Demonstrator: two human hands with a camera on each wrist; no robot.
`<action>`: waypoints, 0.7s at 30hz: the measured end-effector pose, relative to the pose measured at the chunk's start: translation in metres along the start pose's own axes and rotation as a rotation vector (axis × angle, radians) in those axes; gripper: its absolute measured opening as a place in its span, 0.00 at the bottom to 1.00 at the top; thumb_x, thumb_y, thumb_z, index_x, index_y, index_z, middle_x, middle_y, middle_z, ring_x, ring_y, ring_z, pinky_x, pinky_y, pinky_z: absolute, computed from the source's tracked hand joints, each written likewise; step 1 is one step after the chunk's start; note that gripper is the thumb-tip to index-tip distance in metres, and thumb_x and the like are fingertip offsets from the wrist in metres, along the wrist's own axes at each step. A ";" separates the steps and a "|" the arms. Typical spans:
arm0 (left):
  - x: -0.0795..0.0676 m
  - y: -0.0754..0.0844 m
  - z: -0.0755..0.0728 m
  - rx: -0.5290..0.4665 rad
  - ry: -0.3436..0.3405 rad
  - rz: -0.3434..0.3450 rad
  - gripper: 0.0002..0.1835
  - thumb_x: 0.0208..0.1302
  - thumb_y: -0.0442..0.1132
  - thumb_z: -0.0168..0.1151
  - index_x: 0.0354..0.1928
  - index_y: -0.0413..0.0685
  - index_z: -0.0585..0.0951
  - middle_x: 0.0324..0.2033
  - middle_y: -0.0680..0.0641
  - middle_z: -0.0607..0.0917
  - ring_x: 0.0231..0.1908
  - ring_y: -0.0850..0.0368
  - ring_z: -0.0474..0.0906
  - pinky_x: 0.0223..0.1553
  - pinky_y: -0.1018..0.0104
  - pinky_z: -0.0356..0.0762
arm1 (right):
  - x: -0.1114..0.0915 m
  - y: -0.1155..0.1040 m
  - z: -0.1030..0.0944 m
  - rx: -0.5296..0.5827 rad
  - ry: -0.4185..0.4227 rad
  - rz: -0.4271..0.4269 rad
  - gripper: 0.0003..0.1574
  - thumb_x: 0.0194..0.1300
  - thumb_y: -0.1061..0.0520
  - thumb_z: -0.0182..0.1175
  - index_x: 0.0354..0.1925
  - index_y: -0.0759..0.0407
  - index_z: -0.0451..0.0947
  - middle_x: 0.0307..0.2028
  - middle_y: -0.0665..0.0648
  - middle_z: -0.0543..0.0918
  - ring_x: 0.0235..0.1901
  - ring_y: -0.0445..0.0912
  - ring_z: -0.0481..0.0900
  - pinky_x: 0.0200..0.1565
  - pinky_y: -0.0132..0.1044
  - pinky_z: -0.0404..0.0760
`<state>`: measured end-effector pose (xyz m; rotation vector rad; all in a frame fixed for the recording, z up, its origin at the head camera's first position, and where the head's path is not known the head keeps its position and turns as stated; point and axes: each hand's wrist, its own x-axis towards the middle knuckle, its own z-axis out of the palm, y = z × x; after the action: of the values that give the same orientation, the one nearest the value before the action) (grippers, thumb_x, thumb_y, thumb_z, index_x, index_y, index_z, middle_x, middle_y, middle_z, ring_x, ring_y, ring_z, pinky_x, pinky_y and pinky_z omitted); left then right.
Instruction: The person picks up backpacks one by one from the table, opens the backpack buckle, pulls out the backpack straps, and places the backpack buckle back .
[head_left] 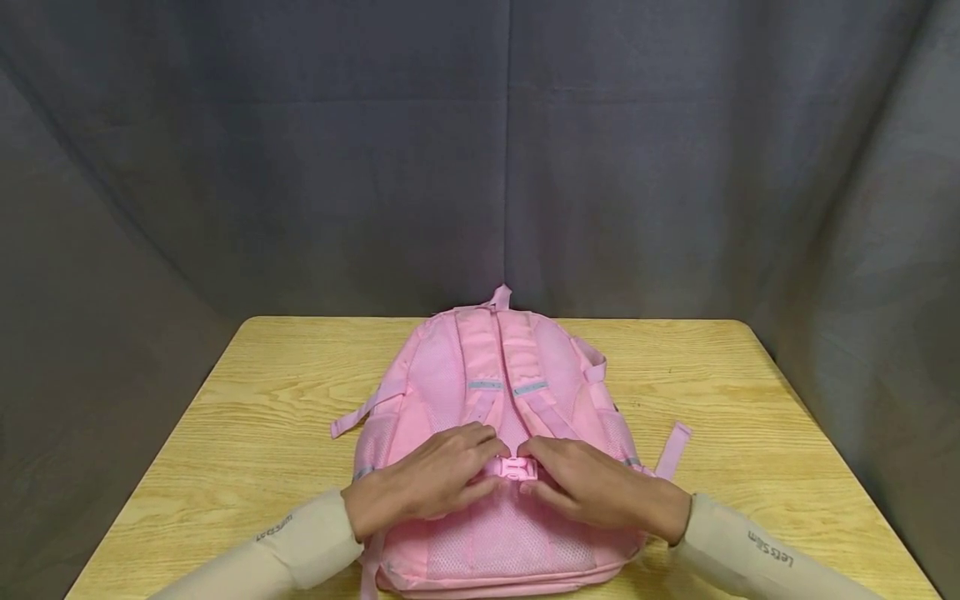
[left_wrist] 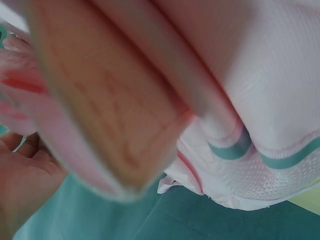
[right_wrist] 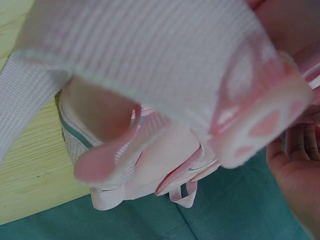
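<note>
Though small, buckle between both grips.

pale pink all over the backpack, with mesh netting on its near panel. brighter pink on the buckle. grey-blue bands across the shoulder straps. ribbed lines along the pale webbing. beige on the left sleeve and right sleeve, with dark lettering on each. yellow with wood grain on the table. dark grey on the far curtain.
</note>
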<state>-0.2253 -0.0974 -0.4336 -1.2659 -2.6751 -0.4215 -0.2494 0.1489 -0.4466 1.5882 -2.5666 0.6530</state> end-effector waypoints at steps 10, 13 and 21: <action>0.003 -0.001 -0.004 -0.044 0.059 -0.023 0.14 0.67 0.50 0.64 0.47 0.49 0.81 0.40 0.55 0.79 0.41 0.63 0.76 0.50 0.67 0.78 | 0.004 0.002 -0.005 0.005 0.026 -0.018 0.14 0.76 0.50 0.53 0.54 0.54 0.71 0.43 0.44 0.79 0.42 0.35 0.78 0.46 0.32 0.81; 0.004 0.000 -0.004 -0.058 0.081 -0.030 0.13 0.67 0.48 0.64 0.47 0.49 0.81 0.40 0.56 0.80 0.41 0.64 0.75 0.49 0.67 0.78 | 0.005 0.001 -0.007 0.042 0.035 -0.021 0.12 0.75 0.54 0.54 0.53 0.53 0.70 0.42 0.43 0.78 0.41 0.34 0.77 0.44 0.30 0.80; 0.005 0.002 -0.003 -0.052 0.166 -0.040 0.11 0.67 0.48 0.64 0.45 0.51 0.81 0.35 0.57 0.79 0.34 0.66 0.71 0.40 0.70 0.77 | 0.008 -0.001 -0.012 0.081 0.053 -0.023 0.12 0.74 0.55 0.54 0.54 0.50 0.70 0.42 0.40 0.77 0.39 0.32 0.75 0.43 0.27 0.78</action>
<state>-0.2268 -0.0939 -0.4289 -1.1384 -2.5689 -0.5777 -0.2543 0.1464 -0.4333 1.5973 -2.5111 0.7955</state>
